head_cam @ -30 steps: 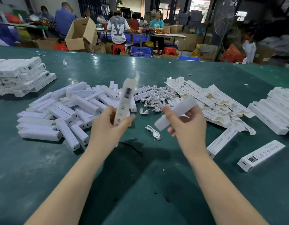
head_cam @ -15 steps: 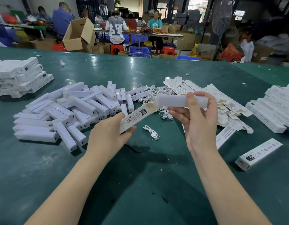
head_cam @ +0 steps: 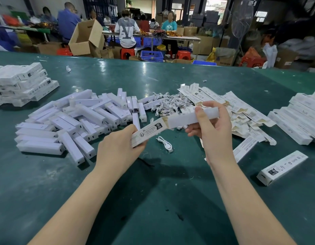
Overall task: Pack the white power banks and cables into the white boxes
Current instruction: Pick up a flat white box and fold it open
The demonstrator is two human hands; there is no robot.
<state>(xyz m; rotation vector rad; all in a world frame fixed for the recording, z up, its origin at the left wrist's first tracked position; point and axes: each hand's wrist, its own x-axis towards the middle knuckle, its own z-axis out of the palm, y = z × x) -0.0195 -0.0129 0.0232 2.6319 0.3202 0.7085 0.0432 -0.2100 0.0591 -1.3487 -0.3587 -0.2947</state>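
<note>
A packing workshop or small factory floor. Long green desk (head_cam: 153, 80) heaped with white power banks (head_cam: 79, 119), cables (head_cam: 165, 103), flat unfolded boxes (head_cam: 241, 112) and stacked packed boxes (head_cam: 20, 84). Behind, seated workers (head_cam: 125, 30) at other tables, open cardboard cartons (head_cam: 86, 38), red stools (head_cam: 127, 53), blue crates (head_cam: 151, 56).

One head-worn wide-angle camera looks forward and down from above the near edge of the green table (head_cam: 47, 183), close over it, facing across its top toward the workers' benches (head_cam: 179, 37) beyond its far edge.
</note>
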